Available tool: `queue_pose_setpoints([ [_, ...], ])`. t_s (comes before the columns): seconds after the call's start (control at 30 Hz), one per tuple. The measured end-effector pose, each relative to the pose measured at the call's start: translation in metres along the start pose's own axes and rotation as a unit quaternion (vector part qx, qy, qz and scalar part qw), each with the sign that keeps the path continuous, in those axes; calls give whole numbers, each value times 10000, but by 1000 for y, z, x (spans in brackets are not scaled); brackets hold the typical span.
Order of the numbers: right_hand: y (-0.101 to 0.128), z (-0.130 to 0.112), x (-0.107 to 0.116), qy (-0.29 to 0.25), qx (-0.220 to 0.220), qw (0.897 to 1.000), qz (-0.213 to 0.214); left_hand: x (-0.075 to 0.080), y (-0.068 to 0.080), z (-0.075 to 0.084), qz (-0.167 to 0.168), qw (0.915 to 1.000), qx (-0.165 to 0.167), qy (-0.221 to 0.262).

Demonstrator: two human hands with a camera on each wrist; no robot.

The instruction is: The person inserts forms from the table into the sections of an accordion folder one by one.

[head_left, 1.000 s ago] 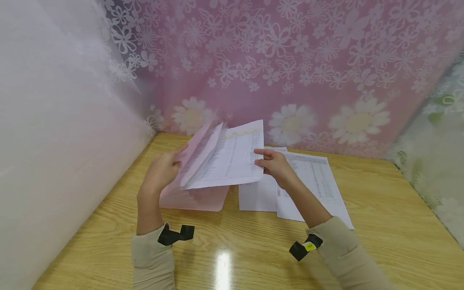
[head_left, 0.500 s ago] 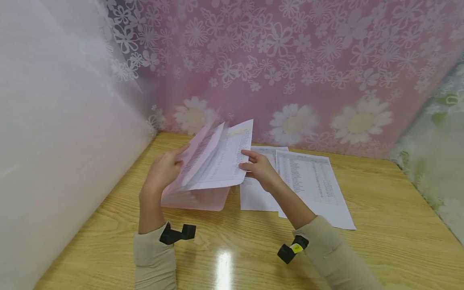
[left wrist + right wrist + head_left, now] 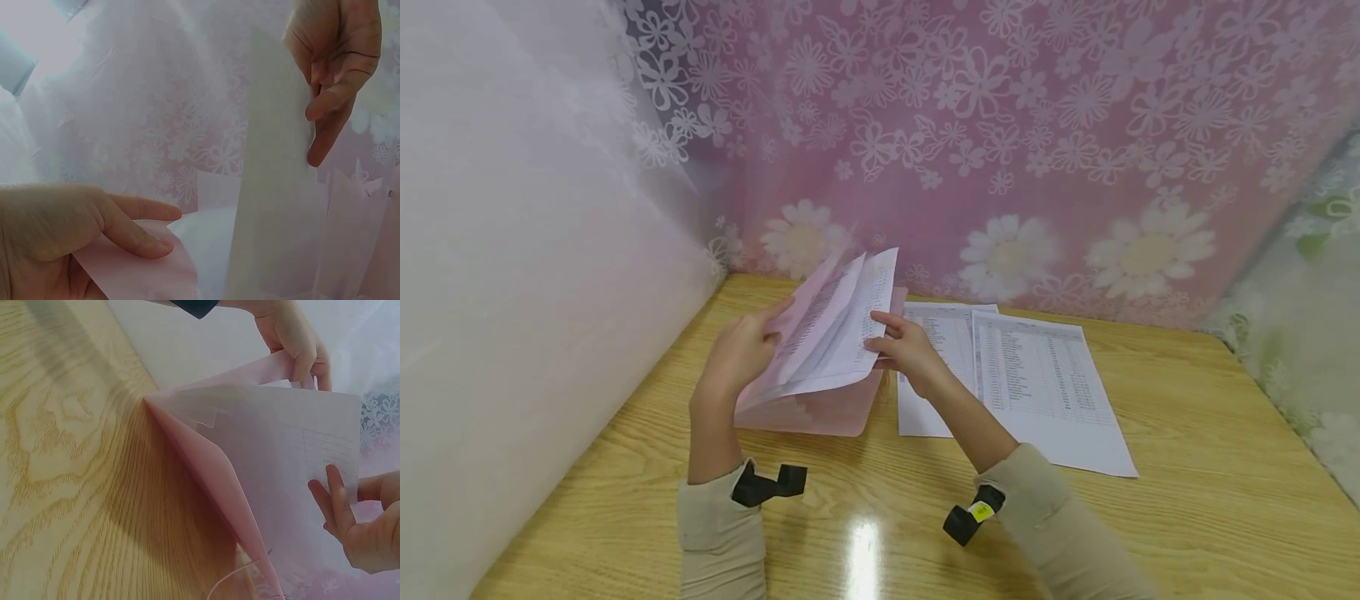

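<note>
A pink folder (image 3: 831,412) stands partly spread on the table, its left cover raised. My left hand (image 3: 736,354) holds that cover, thumb on the inside, as the left wrist view also shows with the pink cover (image 3: 140,275). My right hand (image 3: 913,357) pinches the right edge of a printed sheet (image 3: 846,350) that rises from the folder. In the right wrist view the sheet (image 3: 269,444) stands upright over the pink back cover (image 3: 215,469), its lower end inside the folder. Another printed page (image 3: 820,317) leans against the raised cover.
Two printed sheets lie on the wooden table (image 3: 1187,433) to the right: one (image 3: 921,412) beside the folder, the other (image 3: 1052,433) overlapping it. A thin cord (image 3: 231,575) hangs by the folder's edge. Flowered pink curtain (image 3: 925,208) backs the table, and a pale sheet (image 3: 550,208) walls the left.
My right hand has moved left with the printed sheet, swinging it toward the raised cover. More of the folder's right side and the loose sheets shows. The left hand stays nearly still.
</note>
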State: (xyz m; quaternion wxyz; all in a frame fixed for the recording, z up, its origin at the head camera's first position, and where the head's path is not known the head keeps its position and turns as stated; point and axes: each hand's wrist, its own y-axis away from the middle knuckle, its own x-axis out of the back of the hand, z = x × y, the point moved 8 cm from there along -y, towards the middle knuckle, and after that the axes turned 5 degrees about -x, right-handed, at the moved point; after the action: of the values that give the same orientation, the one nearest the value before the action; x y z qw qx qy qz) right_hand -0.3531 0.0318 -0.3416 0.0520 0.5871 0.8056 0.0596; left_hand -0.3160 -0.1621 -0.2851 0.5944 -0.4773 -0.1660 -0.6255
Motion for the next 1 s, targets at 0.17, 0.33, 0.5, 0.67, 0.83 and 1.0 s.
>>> queue_pose_setpoints([
  [0.17,-2,2,-10,81,72,9998,-157,0,1,-1,18,10000,-5,16],
  [0.33,-6,8,-19,-18,-24,9985,-553,0,1,-1,66,10000,-49,-9],
  [0.5,-9,12,-27,-370,-66,9927,-1150,1,0,-2,95,9999,-76,-5],
  [0.67,-13,20,-27,-422,-119,9924,-1154,1,0,-2,78,9999,-75,-30],
  [0.83,-16,24,-30,-80,-138,9957,-910,2,0,-1,105,9999,-125,-47],
  [1.0,-19,26,-36,421,-43,9955,-853,1,0,-1,78,9999,-133,-65],
])
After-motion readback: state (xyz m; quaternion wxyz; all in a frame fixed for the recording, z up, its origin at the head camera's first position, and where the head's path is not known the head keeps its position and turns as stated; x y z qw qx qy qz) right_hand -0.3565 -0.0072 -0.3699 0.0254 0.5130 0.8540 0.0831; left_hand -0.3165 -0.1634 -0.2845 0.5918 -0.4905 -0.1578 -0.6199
